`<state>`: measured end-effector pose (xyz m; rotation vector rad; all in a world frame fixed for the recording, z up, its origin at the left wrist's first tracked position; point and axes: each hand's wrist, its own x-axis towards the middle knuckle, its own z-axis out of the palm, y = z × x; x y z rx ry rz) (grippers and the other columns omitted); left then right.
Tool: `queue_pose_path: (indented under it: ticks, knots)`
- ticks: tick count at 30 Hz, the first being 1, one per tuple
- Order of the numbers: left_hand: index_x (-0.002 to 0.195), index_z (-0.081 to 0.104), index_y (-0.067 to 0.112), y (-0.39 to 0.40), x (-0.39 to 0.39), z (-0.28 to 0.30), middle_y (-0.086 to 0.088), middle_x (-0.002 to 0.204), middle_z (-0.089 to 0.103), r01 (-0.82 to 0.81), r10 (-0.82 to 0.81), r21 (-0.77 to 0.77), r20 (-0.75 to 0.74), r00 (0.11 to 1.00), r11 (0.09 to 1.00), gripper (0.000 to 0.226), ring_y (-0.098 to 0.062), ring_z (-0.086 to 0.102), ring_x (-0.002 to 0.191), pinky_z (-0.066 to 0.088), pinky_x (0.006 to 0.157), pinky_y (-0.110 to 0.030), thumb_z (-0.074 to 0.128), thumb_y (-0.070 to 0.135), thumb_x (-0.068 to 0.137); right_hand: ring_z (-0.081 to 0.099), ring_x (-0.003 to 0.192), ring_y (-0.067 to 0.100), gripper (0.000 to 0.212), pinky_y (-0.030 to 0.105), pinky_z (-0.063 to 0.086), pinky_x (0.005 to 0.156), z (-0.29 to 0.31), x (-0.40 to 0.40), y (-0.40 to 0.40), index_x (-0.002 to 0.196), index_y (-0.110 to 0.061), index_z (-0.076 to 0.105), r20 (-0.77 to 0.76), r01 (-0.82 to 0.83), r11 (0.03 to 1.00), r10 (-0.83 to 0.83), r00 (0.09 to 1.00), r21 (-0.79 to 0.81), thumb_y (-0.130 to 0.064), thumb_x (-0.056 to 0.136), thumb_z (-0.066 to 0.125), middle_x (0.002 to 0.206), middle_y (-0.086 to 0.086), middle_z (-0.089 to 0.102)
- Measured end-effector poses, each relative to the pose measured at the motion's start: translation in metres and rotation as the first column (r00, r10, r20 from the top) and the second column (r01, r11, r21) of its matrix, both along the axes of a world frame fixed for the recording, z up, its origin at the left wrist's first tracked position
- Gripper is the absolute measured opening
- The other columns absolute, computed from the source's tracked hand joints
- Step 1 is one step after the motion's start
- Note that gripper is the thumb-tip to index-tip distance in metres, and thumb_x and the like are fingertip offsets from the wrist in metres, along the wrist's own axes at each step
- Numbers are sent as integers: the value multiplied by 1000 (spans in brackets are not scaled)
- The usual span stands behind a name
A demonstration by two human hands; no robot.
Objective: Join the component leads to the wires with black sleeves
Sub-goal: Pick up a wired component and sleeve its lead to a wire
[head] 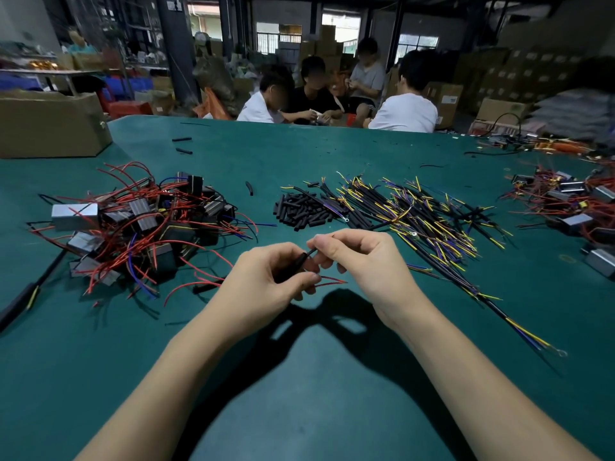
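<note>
Above the green table (299, 377), my left hand (266, 281) grips a short black sleeve (299, 261), and thin red leads (329, 281) stick out to the right below its fingers. My right hand (359, 257) pinches a thin black wire (312, 251) whose end meets the sleeve. A pile of boxy components with red and blue leads (139, 227) lies to the left. Loose black sleeves (303, 211) sit in a heap ahead. A spread of black-jacketed wires with yellow and blue ends (416, 217) lies to the right.
A second pile of components with red leads (565, 204) sits at the far right. A cardboard box (50, 124) stands at the back left. Several people (336, 94) sit beyond the table's far edge. A long cable (519, 331) runs toward the right front.
</note>
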<state>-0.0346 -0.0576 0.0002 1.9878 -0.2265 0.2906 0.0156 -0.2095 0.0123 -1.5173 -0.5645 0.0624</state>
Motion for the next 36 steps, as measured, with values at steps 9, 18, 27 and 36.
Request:
queue_pose_path:
  ticks: [9, 18, 27, 36]
  knots:
    - [78, 65, 14, 5, 1, 0, 3, 64, 69, -133, 133, -51, 5, 991, 990, 11, -9, 57, 57, 48, 61, -21, 63, 9, 88, 62, 70, 3, 18, 10, 43, 62, 2, 8, -11, 90, -24, 73, -49, -11, 992, 4, 999, -128, -33, 76, 68, 79, -7, 72]
    - [83, 64, 13, 7, 2, -2, 3, 66, 69, -156, 159, -145, 12, 987, 977, 8, -8, 56, 59, 46, 63, -21, 62, 10, 90, 59, 61, 7, 17, 14, 47, 64, -4, 10, -11, 84, -19, 72, 59, 2, 981, 10, 998, -196, -2, 81, 71, 70, -2, 68]
    - [76, 71, 17, 4, 2, -7, -3, 64, 67, -184, 191, -94, 73, 979, 978, 8, -4, 54, 59, 43, 61, -20, 70, 18, 84, 59, 62, 4, 16, 12, 46, 63, -3, 12, -15, 84, -21, 72, 110, 37, 973, -12, 994, -226, -5, 83, 70, 68, -6, 69]
    - [88, 70, 22, 2, 5, -10, -14, 67, 65, -171, 188, -104, 176, 966, 980, 8, -26, 50, 58, 42, 58, -30, 72, 16, 82, 56, 56, 3, 15, 13, 43, 57, -6, 12, -14, 73, -21, 72, 221, 148, 944, -83, 972, -294, -10, 81, 72, 60, -5, 66]
